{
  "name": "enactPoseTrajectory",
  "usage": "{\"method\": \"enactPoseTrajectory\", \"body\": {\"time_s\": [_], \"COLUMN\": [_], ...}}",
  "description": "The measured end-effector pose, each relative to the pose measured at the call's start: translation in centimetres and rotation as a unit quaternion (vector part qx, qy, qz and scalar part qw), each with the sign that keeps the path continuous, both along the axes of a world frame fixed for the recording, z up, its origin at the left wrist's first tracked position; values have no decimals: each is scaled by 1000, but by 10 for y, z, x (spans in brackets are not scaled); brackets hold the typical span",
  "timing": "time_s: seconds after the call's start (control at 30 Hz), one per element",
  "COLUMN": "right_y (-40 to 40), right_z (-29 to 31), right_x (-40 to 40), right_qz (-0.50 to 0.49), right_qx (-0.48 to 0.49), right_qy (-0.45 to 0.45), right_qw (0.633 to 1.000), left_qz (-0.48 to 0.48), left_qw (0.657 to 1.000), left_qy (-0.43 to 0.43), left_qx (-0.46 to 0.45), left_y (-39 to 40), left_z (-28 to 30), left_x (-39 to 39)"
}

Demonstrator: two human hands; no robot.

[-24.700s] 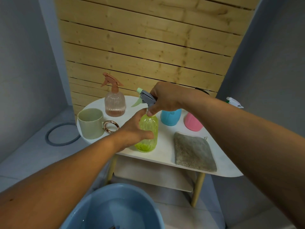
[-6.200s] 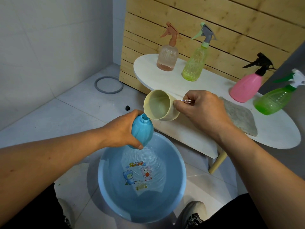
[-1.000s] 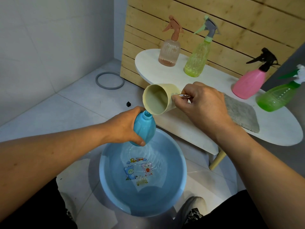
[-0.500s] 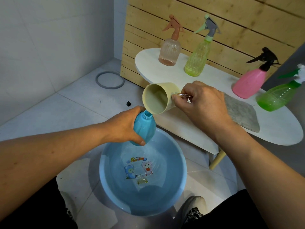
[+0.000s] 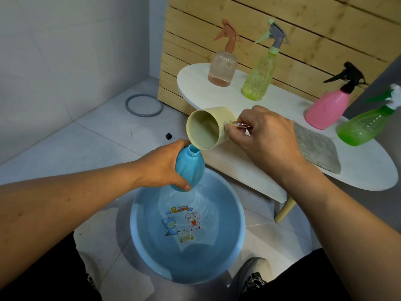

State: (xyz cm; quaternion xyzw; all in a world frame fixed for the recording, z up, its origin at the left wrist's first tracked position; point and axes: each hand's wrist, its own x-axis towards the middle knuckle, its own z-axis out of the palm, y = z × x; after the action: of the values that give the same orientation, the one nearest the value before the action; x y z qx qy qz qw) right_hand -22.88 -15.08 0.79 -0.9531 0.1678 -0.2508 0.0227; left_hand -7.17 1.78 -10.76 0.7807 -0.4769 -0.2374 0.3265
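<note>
A pale tiled floor meets a wooden slat wall (image 5: 303, 29), and a white oval table (image 5: 217, 94) stands in front of it.

The left hand (image 5: 160, 168) grips the blue bottle (image 5: 191, 168) around its body, with fingers and thumb curled. The bottle is tilted, and its uncapped neck points to 1 o'clock. It hangs above the far rim of the blue basin (image 5: 134, 231), which sits on the floor and holds water.

The right hand (image 5: 267, 135) pinches the metal ring handle (image 5: 238, 125) of the cream cup (image 5: 208, 129). The cup is tipped on its side, and its lower rim sits at the bottle neck (actual contact cannot be confirmed).

- **12 to 1 o'clock from the cup:** a peach spray bottle (image 5: 222, 68) and a yellow-green spray bottle (image 5: 258, 79) stand on the table.
- **3 o'clock from the right hand:** a grey cloth (image 5: 314, 148) lies on the table, with a pink spray bottle (image 5: 327, 109) and a green spray bottle (image 5: 366, 127) beyond it.
- **10 o'clock from the cup:** a grey ring (image 5: 143, 104) lies on the floor.
</note>
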Motion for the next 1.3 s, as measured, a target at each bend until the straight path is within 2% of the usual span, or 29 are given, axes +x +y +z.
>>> {"method": "enactPoseTrajectory", "body": {"time_s": [1.3], "right_y": [1], "right_z": [-2], "right_x": [0], "right_qz": [24], "right_qx": [-71], "right_qy": [-35], "right_qw": [997], "left_qz": [8], "left_qw": [1000], "left_qy": [-8], "left_qx": [-3], "left_y": [0], "left_z": [2], "left_x": [0]}}
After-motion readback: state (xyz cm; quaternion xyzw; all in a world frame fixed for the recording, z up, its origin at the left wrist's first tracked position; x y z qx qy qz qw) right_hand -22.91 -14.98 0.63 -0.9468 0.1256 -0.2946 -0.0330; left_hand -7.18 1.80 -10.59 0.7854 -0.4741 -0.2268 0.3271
